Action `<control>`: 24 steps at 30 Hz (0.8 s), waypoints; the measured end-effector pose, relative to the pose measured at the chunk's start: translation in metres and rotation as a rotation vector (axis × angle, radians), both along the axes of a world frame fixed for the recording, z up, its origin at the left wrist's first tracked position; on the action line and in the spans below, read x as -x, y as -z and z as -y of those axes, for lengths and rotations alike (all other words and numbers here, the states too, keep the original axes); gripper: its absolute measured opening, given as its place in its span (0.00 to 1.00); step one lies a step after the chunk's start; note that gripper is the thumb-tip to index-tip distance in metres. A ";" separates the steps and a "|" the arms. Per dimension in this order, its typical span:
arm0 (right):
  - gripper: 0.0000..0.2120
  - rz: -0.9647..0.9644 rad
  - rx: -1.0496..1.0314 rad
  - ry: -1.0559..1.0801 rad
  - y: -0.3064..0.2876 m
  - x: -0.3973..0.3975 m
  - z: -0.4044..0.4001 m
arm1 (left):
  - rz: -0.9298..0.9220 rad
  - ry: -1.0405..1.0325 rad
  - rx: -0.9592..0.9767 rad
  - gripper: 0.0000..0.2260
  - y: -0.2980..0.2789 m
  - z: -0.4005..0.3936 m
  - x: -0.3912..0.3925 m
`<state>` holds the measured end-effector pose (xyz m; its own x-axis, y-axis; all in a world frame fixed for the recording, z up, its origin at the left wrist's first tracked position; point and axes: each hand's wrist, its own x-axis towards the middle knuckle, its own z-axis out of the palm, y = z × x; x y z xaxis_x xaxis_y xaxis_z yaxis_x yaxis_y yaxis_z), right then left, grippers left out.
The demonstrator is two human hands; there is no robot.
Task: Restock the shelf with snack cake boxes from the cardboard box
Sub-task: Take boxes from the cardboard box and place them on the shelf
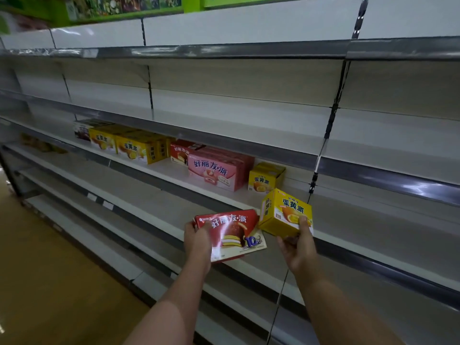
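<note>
Two boxes are in hand before the shelf (224, 197), and a row of others stands on it. On the shelf, from the left: a purple box (81, 130) at the far end, then yellow boxes (132, 146) side by side, a red box (179, 153) set behind a pink box (211, 173), and a small yellow box (261, 181) last in the row, all with their printed fronts toward the aisle. Below that row, the left hand (198, 239) grips a red pack (230, 232) by its left end, thumb curled over the front face; the pack's long axis runs left to right, tilted so the right end sits a little higher, front face up toward the camera. Touching its upper right corner is a held yellow box (285, 212), turned corner-on with one edge forward, front face to the right. The right hand (298, 247) holds it from below, thumb pressed on the front, fingers curled under the base. Both sit just off the shelf's front edge.
</note>
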<state>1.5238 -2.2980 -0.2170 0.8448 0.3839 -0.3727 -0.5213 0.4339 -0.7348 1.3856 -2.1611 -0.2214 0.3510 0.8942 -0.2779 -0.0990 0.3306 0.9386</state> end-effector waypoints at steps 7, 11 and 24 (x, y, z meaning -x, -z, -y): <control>0.15 0.009 0.100 0.077 0.002 -0.075 -0.028 | 0.065 -0.043 -0.039 0.07 -0.012 -0.026 -0.045; 0.17 0.060 0.139 -0.007 0.004 -0.112 -0.039 | 0.105 -0.048 -0.015 0.09 -0.014 -0.039 -0.076; 0.22 0.237 0.486 -0.132 0.034 -0.161 -0.082 | 0.015 0.201 -0.061 0.13 0.003 -0.098 -0.136</control>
<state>1.6847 -2.2157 -0.2509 0.8833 0.3235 -0.3392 -0.3445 -0.0427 -0.9378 1.5215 -2.0627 -0.2245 0.5274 0.8210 -0.2186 -0.0506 0.2872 0.9565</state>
